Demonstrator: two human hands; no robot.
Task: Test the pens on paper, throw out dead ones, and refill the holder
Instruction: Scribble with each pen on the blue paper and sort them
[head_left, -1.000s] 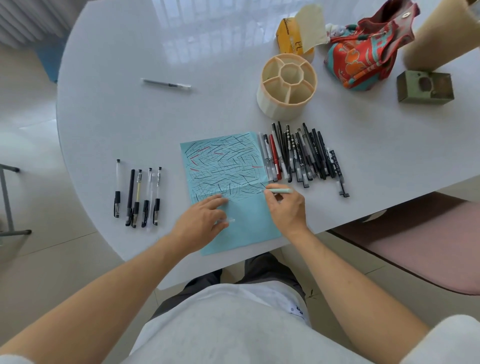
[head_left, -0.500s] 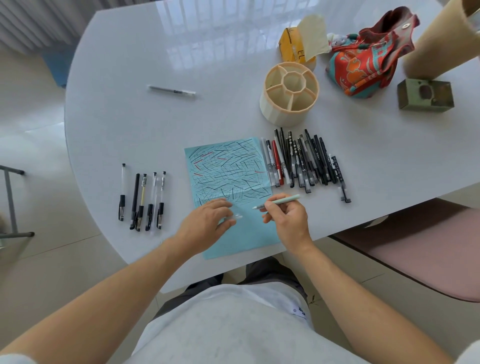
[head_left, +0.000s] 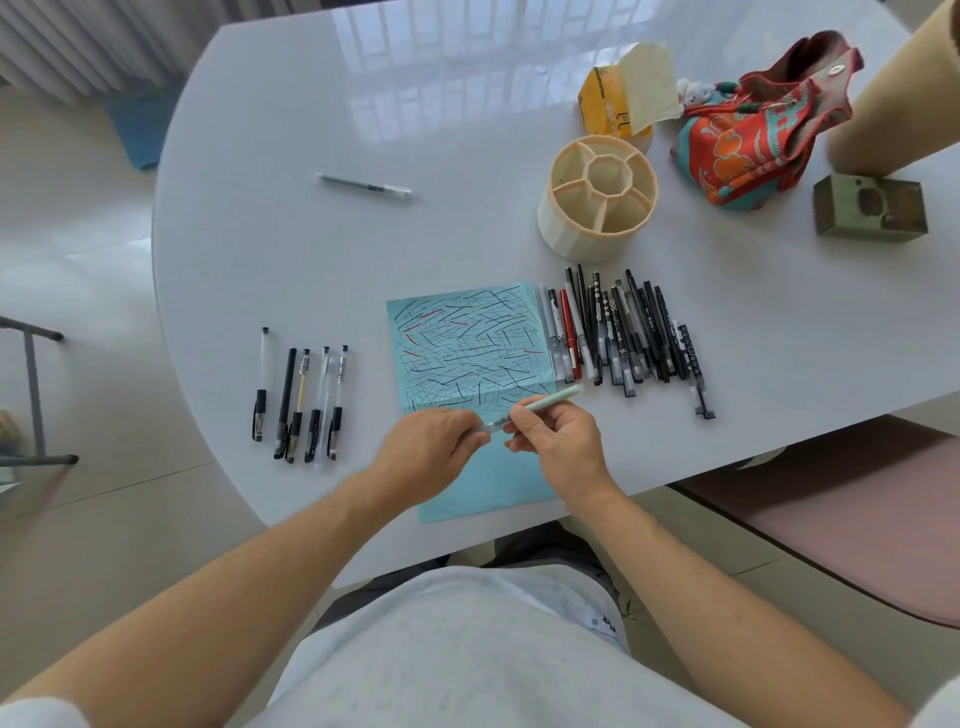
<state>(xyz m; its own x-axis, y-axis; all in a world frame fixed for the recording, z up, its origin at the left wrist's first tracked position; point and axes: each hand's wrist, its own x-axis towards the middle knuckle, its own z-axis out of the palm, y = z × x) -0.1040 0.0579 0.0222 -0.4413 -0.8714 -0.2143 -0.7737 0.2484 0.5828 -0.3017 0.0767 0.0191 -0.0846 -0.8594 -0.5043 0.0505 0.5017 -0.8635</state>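
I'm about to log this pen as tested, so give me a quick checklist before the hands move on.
1. Pen held: ok, right hand grips the pale green pen.
2. Cap in hand: ok, left hand pinches the clear cap at the pen's tip end.
3. Cap fully seated: cannot tell, fingers hide the joint.
4. Test paper available: ok, blue sheet lies under the hands, scribbled on its upper part.
5. Holder ready: ok, the beige holder stands upright, no pens seen in its compartments.
6. Pen wrote: cannot tell.

Red bag (head_left: 763, 130), metal box (head_left: 870, 215), yellow carton (head_left: 605, 111).
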